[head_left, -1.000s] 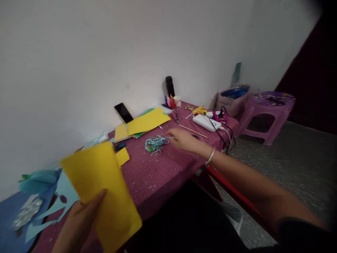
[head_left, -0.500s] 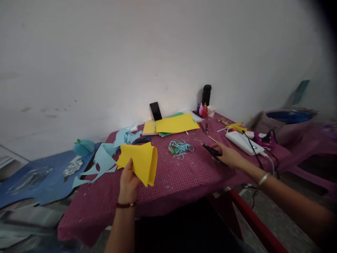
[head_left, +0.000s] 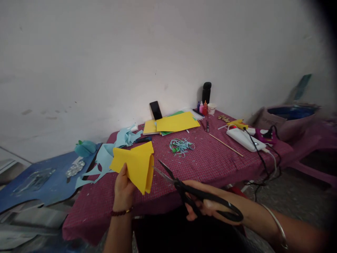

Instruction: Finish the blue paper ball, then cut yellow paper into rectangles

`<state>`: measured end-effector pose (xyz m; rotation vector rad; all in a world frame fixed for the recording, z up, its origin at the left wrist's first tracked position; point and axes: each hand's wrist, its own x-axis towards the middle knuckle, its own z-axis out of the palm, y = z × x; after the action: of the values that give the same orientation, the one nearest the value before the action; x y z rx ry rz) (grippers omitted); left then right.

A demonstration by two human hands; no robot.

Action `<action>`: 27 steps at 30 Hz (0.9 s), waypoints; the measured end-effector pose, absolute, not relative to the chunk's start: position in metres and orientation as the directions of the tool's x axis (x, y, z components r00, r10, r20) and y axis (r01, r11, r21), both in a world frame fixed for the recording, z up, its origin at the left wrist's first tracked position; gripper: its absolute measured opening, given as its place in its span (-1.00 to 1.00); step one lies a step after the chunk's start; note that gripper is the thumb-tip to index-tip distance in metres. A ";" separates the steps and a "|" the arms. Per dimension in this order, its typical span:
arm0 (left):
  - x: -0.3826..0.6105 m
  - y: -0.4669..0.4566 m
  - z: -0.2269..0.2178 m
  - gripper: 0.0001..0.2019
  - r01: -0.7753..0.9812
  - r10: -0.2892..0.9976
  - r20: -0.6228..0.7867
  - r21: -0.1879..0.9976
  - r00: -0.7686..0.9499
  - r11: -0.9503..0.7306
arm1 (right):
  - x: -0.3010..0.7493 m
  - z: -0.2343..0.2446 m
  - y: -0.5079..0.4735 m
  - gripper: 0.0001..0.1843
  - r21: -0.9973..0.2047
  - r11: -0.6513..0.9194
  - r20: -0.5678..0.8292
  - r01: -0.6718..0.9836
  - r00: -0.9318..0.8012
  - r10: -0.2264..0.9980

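My left hand grips folded yellow paper by its lower left part, thumb on top, above the table's front left. In my right hand is a pair of black-handled scissors, with fingers around the handles. The blades are apart and point left, their tips close to the paper's right edge. Behind them on the table lies a pile of thin blue and green paper strips. Cut light-blue paper scraps lie left of the yellow paper.
Yellow sheets and a phone are at the back by the wall. A wooden stick, a yellow glue gun and a white power strip with cables lie right. Small bottles stand near a paper cup.
My right hand has lifted the scissors off the table's right side and brought them left and nearer, blades now apart. The yellow paper has shifted slightly left and down.
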<state>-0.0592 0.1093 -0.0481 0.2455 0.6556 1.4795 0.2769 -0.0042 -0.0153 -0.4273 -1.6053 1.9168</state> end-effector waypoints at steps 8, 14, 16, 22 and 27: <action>-0.040 0.092 -0.029 -0.67 -0.777 0.943 -0.275 0.628 -0.187 0.029 | 0.266 -0.027 -0.003 -0.35 -0.800 -0.409 0.085 -0.438 -0.759 0.646; -0.041 0.081 -0.015 -0.81 -0.660 0.968 -0.071 0.744 -0.239 -0.108 | 0.260 -0.028 -0.012 -0.45 -0.663 -0.513 0.113 -0.545 -0.750 0.651; -0.044 0.079 -0.012 -0.74 -0.619 0.961 -0.007 0.766 -0.275 -0.172 | 0.258 -0.030 -0.015 -0.43 -0.645 -0.513 0.124 -0.566 -0.740 0.661; -0.047 0.075 -0.010 -0.64 -0.579 0.948 0.033 0.785 -0.317 -0.221 | 0.253 -0.033 -0.020 -0.55 -0.743 -0.363 0.165 -0.562 -0.679 0.716; -0.049 0.077 -0.011 -0.62 -0.594 0.963 0.056 0.777 -0.265 -0.209 | 0.254 -0.035 -0.025 -0.56 -0.808 -0.347 0.088 -0.476 -0.679 0.729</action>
<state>-0.0488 0.0770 -0.0109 0.6694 0.7805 1.7251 0.2538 -0.0253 -0.0351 -0.3737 -1.1096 2.0687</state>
